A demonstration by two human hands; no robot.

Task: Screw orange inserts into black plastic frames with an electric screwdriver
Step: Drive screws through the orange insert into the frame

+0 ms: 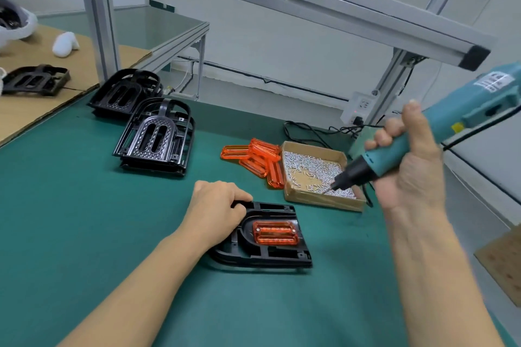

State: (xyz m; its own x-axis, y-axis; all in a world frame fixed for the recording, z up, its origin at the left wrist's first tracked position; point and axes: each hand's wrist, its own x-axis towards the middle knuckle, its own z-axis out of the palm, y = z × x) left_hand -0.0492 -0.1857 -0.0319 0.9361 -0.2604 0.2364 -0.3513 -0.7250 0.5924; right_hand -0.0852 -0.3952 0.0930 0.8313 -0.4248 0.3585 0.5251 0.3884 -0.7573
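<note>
1. A green work mat (84, 205) filled most of the frame, seen from above the person's own arms.
2. The left hand (217, 205) sat just below the centre of the frame, fingers curled over the upper left corner of a black plastic frame (270, 256) that lay flat on the mat.
3. An orange insert (275, 233) sat inside that frame, towards its right half, with a small screw head visible at each of its two upper corners.
4. The right hand (408, 155) was raised at the right of the frame, fingers wrapped round the teal body of an electric screwdriver (439, 124), thumb stretched up along it.
5. The screwdriver slanted down to the left, and its black nose and bit reached into a shallow cardboard box (318, 197) of small silver screws (304, 166), right of centre; the tip was among the screws.
6. A loose pile of spare orange inserts (259, 159) lay touching the left side of the box.
7. Two stacks of black frames (155, 138) stood in the left centre, one behind the other.
8. In the upper left, a single black frame (36, 80) rested on a sheet of brown cardboard (42, 110).
9. A grey metal rack (282, 0) crossed the top of the frame, with a white power strip (359, 107) fixed to its right leg.
</note>
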